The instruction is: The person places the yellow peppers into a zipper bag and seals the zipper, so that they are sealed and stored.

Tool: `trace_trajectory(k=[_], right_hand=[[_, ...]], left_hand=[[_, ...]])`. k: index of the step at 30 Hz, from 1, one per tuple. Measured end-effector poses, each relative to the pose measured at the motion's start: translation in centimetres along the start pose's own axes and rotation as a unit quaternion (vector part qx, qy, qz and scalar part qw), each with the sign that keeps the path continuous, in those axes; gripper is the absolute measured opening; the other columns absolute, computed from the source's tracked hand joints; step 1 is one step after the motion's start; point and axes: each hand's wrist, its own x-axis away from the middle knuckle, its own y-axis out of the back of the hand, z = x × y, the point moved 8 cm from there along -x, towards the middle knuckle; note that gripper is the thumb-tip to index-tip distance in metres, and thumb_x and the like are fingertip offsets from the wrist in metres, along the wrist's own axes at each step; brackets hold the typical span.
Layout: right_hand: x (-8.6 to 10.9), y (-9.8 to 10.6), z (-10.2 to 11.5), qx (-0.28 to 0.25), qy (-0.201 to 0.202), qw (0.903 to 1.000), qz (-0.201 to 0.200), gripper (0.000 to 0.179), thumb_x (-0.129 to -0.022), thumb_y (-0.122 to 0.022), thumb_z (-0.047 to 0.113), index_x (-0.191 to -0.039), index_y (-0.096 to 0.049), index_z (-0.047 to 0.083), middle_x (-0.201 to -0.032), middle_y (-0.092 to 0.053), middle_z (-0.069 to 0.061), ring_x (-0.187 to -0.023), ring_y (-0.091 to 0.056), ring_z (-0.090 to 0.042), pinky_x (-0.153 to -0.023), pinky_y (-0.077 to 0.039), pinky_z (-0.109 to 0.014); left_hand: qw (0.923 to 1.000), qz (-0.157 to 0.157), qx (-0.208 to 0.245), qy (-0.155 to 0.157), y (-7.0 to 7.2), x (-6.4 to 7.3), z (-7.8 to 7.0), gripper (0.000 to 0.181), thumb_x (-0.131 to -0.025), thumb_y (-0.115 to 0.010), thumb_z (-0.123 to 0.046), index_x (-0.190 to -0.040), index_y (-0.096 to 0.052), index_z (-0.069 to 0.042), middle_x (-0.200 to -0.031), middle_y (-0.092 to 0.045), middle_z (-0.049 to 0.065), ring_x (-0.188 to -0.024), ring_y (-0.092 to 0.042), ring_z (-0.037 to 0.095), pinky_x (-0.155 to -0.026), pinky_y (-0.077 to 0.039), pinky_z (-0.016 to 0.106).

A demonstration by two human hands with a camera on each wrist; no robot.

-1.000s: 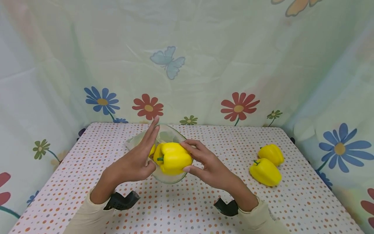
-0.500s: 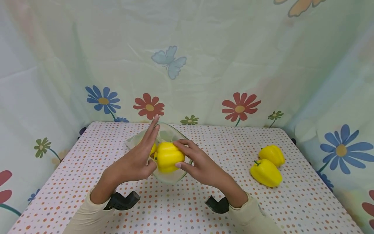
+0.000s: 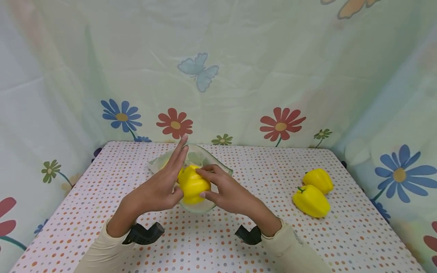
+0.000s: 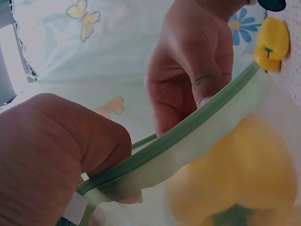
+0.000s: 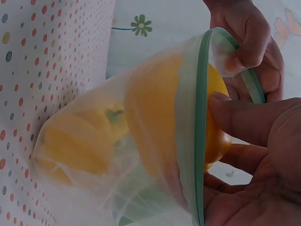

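Note:
A clear zip bag point(image 3: 198, 208) with a green rim point(image 5: 201, 122) stands mouth-up at the middle of the table. My left hand point(image 3: 153, 193) grips the bag's rim, its thumb hooked over the edge and the other fingers stretched up along the outside. My right hand point(image 3: 230, 191) holds a yellow bell pepper point(image 3: 192, 186) between thumb and fingers at the bag's mouth. In the right wrist view most of this pepper shows through the plastic, past the rim. Another yellow bell pepper point(image 5: 75, 146) lies deeper in the bag, mostly hidden by my left hand in the head view.
To the right, two more yellow bell peppers lie on the dotted tablecloth, a nearer pepper point(image 3: 311, 201) and a farther pepper point(image 3: 318, 180). A flowered curtain point(image 3: 239, 87) hangs behind the table point(image 3: 205, 242) and along both sides.
My right hand has moved left with the pepper, bringing it from over the mouth into the bag. The pepper has turned, its stem now out of sight. My left hand stays in place.

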Motion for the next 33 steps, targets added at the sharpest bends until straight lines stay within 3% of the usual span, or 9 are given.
trace_trajectory(k=[2, 9, 17, 22, 33], right_hand=[[-0.2, -0.1, -0.1, 0.004, -0.012, 0.9999, -0.006, 0.06, -0.089, -0.069, 0.009, -0.144, -0.045, 0.001, -0.14, -0.043, -0.013, -0.117, -0.05, -0.023, -0.094, -0.047, -0.033], [-0.8, 0.1, -0.9, 0.025, -0.053, 0.998, -0.025, 0.058, -0.088, -0.07, 0.01, -0.14, -0.048, -0.003, -0.136, -0.047, -0.017, -0.108, -0.054, -0.024, -0.091, -0.05, -0.034], [-1.1, -0.4, -2.0, 0.045, -0.092, 0.9946, -0.013, 0.057, -0.089, -0.07, 0.012, -0.139, -0.049, -0.003, -0.137, -0.046, -0.019, -0.112, -0.053, -0.027, -0.092, -0.049, -0.037], [-1.2, -0.6, -2.5, 0.066, -0.115, 0.9911, -0.008, 0.057, -0.088, -0.071, 0.015, -0.139, -0.051, 0.0, -0.136, -0.047, -0.018, -0.11, -0.054, -0.026, -0.091, -0.05, -0.037], [-1.0, -0.6, -2.8, 0.078, -0.108, 0.991, -0.01, 0.056, -0.087, -0.073, 0.015, -0.137, -0.053, 0.0, -0.134, -0.05, -0.017, -0.11, -0.055, -0.027, -0.092, -0.049, -0.038]], left_hand=[[1.0, 0.0, 0.003, -0.004, -0.1, -0.1, 0.0, 0.1, -0.074, -0.055, 0.011, -0.155, 0.003, -0.001, -0.16, 0.02, 0.002, -0.146, -0.011, 0.023, -0.075, -0.053, 0.026], [0.9997, 0.007, -0.01, -0.02, -0.5, -0.4, -0.4, 0.102, -0.072, -0.056, 0.013, -0.154, 0.003, 0.001, -0.161, 0.017, 0.008, -0.147, -0.003, 0.022, -0.096, -0.047, 0.037], [0.9994, 0.006, -0.026, -0.021, -0.4, -0.2, -0.3, 0.101, -0.072, -0.056, 0.01, -0.154, 0.002, 0.0, -0.161, 0.018, 0.003, -0.147, -0.004, 0.021, -0.102, -0.041, 0.035], [0.9994, 0.013, -0.021, -0.022, -0.6, -0.2, -0.3, 0.098, -0.074, -0.054, 0.01, -0.154, 0.001, 0.0, -0.161, 0.018, 0.003, -0.147, -0.005, 0.021, -0.104, -0.039, 0.035], [0.9996, 0.01, -0.015, -0.023, -0.4, -0.1, -0.3, 0.101, -0.071, -0.055, 0.01, -0.154, 0.002, 0.0, -0.161, 0.019, 0.003, -0.147, -0.004, 0.022, -0.1, -0.043, 0.034]])
